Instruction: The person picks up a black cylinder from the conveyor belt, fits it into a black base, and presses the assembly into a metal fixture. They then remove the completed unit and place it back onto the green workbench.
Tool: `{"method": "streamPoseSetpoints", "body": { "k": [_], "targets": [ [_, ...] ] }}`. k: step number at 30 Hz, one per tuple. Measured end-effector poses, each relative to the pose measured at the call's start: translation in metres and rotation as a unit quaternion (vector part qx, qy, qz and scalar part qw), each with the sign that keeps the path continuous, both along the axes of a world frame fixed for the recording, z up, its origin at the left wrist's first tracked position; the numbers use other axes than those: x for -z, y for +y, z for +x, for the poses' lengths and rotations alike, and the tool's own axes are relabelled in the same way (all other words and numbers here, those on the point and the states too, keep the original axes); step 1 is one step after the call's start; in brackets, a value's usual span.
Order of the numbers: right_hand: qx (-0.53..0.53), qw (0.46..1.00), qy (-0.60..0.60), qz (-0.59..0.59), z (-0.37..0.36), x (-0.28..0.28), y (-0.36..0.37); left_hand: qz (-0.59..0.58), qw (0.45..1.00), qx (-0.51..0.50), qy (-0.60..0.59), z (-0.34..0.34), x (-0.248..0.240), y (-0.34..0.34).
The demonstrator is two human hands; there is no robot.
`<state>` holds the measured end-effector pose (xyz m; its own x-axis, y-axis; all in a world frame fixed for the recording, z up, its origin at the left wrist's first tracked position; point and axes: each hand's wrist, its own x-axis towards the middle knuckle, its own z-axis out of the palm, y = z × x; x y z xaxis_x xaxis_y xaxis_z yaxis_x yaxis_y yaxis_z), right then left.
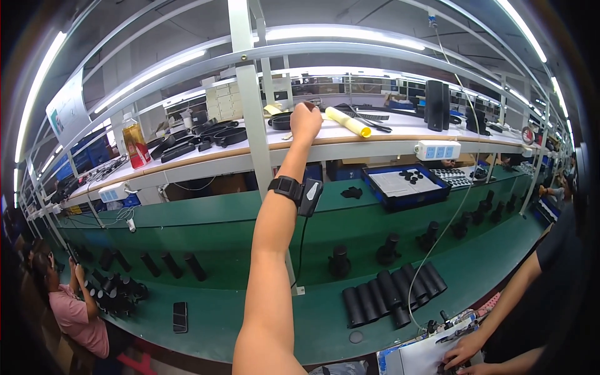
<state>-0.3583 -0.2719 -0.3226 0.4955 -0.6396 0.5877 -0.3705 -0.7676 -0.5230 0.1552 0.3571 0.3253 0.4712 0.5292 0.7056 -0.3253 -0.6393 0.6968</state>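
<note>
My left hand (pixel 306 122) is stretched out over the white upper shelf (pixel 234 145), its fingers curled closed. Whatever they hold, if anything, is hidden behind the knuckles. A black ring-like part (pixel 279 121) lies just left of the hand, and a yellow roll (pixel 348 122) lies just right of it. Around my wrist is a black strap (pixel 285 187) carrying a small black device (pixel 310 197) with a cable hanging from it. My right hand is out of the picture.
A white post (pixel 249 106) rises beside my forearm. Below, the green bench (pixel 244 322) carries several black tubes (pixel 375 299) and a phone (pixel 180 317). A blue tray (pixel 406 203) sits under the shelf. At lower right are a co-worker's hands (pixel 465 350); another person (pixel 78 312) sits left.
</note>
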Motion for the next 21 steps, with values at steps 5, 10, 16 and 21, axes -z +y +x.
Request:
{"method": "streamPoseSetpoints", "body": {
  "k": [5, 10, 16, 21],
  "targets": [
    [-0.029, 0.999, 0.004, -0.029, -0.025, 0.007, -0.008, 0.195, 0.970, -0.120, 0.077, -0.023, -0.002, -0.059],
    [-0.083, 0.995, -0.016, -0.058, -0.016, -0.009, -0.003, 0.227, 0.965, -0.133, -0.009, -0.025, 0.008, -0.060],
    [-0.121, 0.988, -0.041, -0.092, 0.026, -0.083, 0.013, 0.232, 0.953, -0.117, -0.152, -0.027, 0.018, -0.061],
    [-0.182, 0.973, -0.054, -0.134, 0.173, -0.334, -0.058, 0.268, 0.955, -0.102, -0.081, -0.006, 0.010, -0.073]
  ]
}}
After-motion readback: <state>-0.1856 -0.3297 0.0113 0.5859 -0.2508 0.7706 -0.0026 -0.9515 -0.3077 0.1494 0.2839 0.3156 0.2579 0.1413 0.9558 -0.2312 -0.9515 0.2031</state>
